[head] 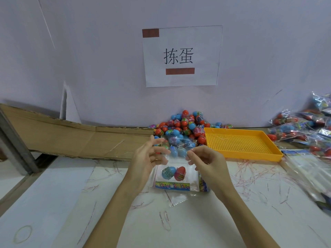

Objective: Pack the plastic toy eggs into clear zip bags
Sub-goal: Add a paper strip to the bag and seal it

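I hold a clear zip bag (pixel 176 183) upright over the white table. My left hand (pixel 148 158) pinches its top left edge and my right hand (pixel 206 161) pinches its top right edge. Inside the bag lie a blue egg (pixel 168 173) and a red egg (pixel 180 173), side by side above a colourful printed strip. A heap of loose red and blue eggs (pixel 186 126) lies against the wall just behind my hands.
An orange perforated tray (pixel 240 144) sits to the right of the heap. Filled bags (pixel 308 129) pile up at the far right, with flat clear bags (pixel 304 169) in front. Flattened cardboard (pixel 75 138) lies at the left. Thin plastic strips litter the table.
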Demonstrator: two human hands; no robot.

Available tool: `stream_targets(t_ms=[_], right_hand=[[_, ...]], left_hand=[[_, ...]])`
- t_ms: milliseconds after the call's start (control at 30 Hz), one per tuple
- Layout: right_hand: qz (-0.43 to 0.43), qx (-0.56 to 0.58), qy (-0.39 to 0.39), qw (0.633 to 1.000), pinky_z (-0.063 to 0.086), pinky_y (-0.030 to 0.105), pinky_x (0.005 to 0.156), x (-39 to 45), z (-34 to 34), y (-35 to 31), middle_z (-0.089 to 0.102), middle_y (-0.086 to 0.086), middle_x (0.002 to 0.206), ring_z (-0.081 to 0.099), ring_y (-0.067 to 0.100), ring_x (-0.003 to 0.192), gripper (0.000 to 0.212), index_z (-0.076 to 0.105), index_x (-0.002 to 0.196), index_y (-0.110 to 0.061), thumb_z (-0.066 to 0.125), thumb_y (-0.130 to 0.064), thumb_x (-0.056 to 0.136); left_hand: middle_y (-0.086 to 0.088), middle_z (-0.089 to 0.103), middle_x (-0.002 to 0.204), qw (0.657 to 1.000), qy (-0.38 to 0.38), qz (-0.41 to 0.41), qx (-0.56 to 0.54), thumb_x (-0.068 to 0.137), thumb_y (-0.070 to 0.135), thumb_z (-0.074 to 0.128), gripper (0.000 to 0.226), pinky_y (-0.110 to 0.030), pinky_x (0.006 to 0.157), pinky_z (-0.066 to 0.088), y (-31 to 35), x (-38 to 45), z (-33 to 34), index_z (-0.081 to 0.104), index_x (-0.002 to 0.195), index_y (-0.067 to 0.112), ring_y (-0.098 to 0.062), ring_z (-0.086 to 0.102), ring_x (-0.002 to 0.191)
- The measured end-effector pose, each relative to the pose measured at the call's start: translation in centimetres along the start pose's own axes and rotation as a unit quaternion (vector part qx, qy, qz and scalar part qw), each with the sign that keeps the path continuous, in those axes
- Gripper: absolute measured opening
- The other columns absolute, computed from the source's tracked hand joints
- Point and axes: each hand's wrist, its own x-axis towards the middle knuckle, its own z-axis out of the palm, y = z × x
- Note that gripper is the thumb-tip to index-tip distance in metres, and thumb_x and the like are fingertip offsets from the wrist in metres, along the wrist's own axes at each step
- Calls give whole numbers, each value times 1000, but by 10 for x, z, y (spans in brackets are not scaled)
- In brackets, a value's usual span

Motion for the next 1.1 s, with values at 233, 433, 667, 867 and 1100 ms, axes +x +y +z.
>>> stream_targets(t_ms=[233,433,667,867,1100], right_hand=[[-10,14,18,1000,59,22,66,3,-4,5,75,-8,79,71,11,71,3,74,93,-22,72,-24,93],[-16,9,30,999,57,19,68,4,-8,7,75,-8,79,70,10,78,7,77,88,-23,74,-27,92],[-3,26,24,999,59,21,68,5,-9,6,76,-9,81,72,12,75,4,77,90,-26,75,-23,91],[7,43,4,999,58,22,66,5,-11,5,77,-5,81,73,13,78,4,80,90,-24,76,-22,90],[14,69,-23,997,59,21,72,4,-15,1,79,-6,89,75,13,82,14,81,98,-22,76,-11,88]], left_hand=[[-4,78,100,993,2,-8,116,93,15,76,15,-26,80,59,-9,-1,-8,82,102,23,-17,72,86],[-6,78,93,993,25,4,112,91,20,78,9,-22,75,59,-6,-1,-8,83,96,25,-15,72,79],[-4,77,88,988,48,24,144,90,22,78,7,-24,73,59,-8,-1,-6,81,96,21,-15,69,76],[-9,78,86,988,68,46,134,92,13,76,7,-27,75,61,-8,0,-8,79,98,10,-22,74,81],[-15,78,89,990,65,60,109,93,0,72,17,-22,71,59,-6,-1,-10,81,103,11,-21,74,75]])
